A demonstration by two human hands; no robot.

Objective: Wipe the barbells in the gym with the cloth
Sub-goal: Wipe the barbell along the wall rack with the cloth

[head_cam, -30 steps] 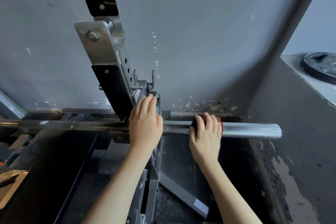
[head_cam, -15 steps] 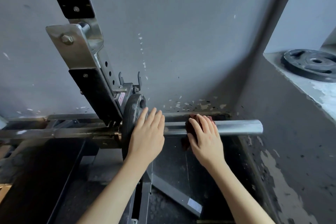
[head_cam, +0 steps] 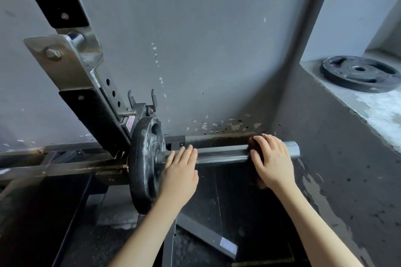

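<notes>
1. A grey wall (head_cam: 217, 50), its paint chipped near the floor, fills the background. A raised ledge (head_cam: 368, 112) runs along the right.
2. A steel rack upright (head_cam: 71, 65) with black panels leans across the left of the view, its base behind the barbell.
3. The barbell (head_cam: 221, 155) lies level across the rack, its bare chrome sleeve ending at the right, close to the ledge wall.
4. A black weight plate (head_cam: 144, 165) sits on the sleeve's inner end, seen nearly edge-on.
5. A second plate (head_cam: 360, 73) lies flat on the ledge, well apart from the bar.
6. The left hand (head_cam: 180, 171) rests on the sleeve just beside the loaded plate, fingers straight and holding nothing, much as half a second ago.
7. The right hand (head_cam: 273, 158) curls over the sleeve and grips the cloth against it. It has slid outward since the earlier frame and is now close to the sleeve's free end, with a wider stretch of bare chrome between the hands.
8. The dark reddish cloth (head_cam: 252, 144) is wrapped over the sleeve under the right hand's fingers, showing at their left edge and hanging below the palm.
</notes>
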